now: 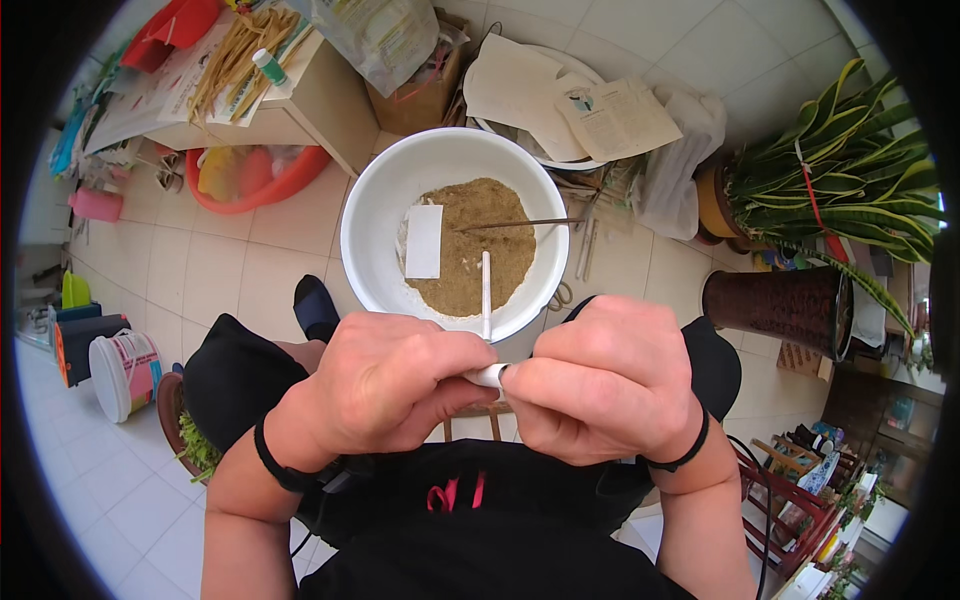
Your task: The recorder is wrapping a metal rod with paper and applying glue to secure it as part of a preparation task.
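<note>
My left hand (pixel 405 375) pinches a small white paper roll (pixel 484 376) between thumb and forefinger. The fingertips of my right hand (pixel 607 379) close on the other end of that roll, where a small dark spot shows. A thin white stick (pixel 486 296) reaches from behind my fingers out over a white basin (pixel 379 225); whether it joins the roll I cannot tell. Brown ground powder (pixel 487 202) covers the basin's bottom. On the powder lies a blank white paper slip (pixel 424 241). A dark thin rod (pixel 525 223) rests with one end in the powder and crosses the rim.
Scissors (pixel 560 296) lie on the tiled floor, right of the basin. Papers (pixel 525 97) cover another basin behind. A cabinet (pixel 322 97) at the back left carries dried strips (pixel 240 60) and a glue stick (pixel 270 67). Potted snake plants (pixel 847 172) stand at right.
</note>
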The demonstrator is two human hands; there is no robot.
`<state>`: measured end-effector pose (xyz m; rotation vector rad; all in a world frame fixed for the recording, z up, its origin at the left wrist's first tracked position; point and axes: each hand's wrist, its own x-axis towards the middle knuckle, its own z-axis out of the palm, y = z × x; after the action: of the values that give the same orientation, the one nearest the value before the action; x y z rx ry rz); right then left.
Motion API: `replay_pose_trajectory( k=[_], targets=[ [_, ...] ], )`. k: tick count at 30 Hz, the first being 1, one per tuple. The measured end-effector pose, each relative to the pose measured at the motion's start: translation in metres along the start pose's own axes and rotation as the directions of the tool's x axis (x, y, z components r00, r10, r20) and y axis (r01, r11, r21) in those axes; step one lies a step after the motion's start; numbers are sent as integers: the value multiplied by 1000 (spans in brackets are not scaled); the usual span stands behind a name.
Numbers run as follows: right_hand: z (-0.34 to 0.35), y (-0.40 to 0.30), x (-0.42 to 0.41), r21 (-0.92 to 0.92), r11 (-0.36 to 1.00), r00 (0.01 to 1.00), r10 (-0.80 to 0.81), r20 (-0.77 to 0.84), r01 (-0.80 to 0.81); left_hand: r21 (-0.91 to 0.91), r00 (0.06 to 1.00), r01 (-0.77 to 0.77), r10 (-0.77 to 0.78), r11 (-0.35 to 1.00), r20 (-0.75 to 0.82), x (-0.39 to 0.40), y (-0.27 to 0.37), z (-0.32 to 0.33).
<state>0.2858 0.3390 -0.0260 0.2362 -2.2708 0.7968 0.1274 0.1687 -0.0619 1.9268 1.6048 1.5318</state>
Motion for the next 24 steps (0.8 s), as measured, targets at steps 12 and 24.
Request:
replay_pose_trajectory(
  k=[12,24],
  targets=[
    [-4,-1,-1,89,994,998,58,19,-60,24,994,52,-54,998,91,0,0,-5],
    [1,-7,-1,393,843,919,393,18,-368,-28,1000,22,-22,999,-2,3,1,1]
  ],
)
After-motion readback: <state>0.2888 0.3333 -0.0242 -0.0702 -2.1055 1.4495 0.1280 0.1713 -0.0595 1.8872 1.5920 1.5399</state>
